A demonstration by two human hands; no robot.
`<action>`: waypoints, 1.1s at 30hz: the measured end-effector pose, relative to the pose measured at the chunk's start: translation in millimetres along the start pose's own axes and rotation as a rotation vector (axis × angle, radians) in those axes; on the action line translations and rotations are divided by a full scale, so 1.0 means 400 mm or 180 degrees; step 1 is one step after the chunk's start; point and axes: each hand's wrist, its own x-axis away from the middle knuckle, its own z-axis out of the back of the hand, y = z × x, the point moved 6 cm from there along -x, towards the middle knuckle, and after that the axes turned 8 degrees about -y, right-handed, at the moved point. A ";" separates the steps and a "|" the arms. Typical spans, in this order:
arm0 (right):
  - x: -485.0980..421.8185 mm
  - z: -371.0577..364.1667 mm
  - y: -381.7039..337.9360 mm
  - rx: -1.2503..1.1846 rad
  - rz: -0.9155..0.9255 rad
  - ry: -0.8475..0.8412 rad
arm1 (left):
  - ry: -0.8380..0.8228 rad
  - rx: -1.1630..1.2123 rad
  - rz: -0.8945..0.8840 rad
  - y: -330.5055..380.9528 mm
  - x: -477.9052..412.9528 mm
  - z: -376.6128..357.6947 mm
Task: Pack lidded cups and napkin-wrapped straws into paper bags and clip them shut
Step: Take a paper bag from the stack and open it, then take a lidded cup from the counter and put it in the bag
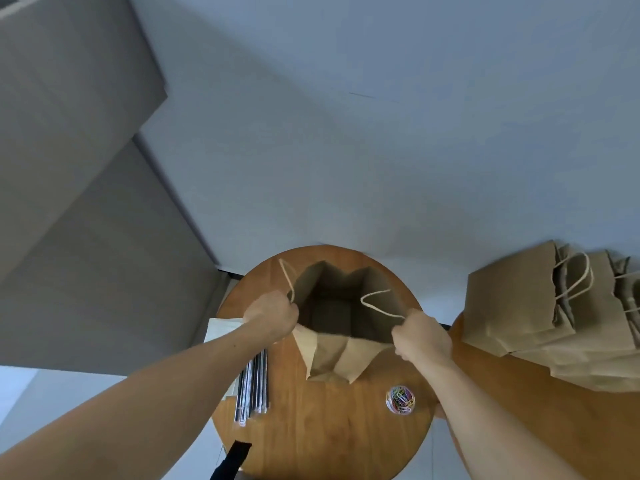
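A round wooden table [322, 427] is carrying four items. An open paper bag [332, 358] is standing upright at its far centre. A bundle of long wrapped straws [252, 389] is lying along the left edge, with white napkins [221, 329] at the rim just beside it. A clear container of coloured paper clips [400, 400] is sitting near the right edge. A second wooden table [519, 410], to the right, is supporting a stack of flat paper bags [519, 306].

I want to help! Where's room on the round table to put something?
On the table, the near part is bare, between the straws and the paper-clip jar, in front of the open bag. The left edge is crowded: straws, napkins.
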 end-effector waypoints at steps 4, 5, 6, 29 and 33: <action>0.029 -0.046 -0.052 -0.0334 0.0542 -0.0216 | -0.0411 0.0337 -0.0300 0.052 -0.007 -0.087; 0.035 -0.056 -0.060 -0.0360 0.0612 -0.0319 | -0.0522 0.0345 -0.0372 0.059 -0.013 -0.101; 0.038 -0.067 -0.061 -0.0393 0.0641 -0.0443 | -0.0634 0.0337 -0.0450 0.064 -0.017 -0.109; 0.155 0.170 -0.535 -0.0838 0.2287 0.0107 | 0.0103 -0.0103 -0.0402 -0.060 -0.018 0.204; 0.147 0.019 -0.641 -0.0392 0.2135 -0.0560 | 0.0069 0.0029 -0.0086 -0.189 0.001 0.213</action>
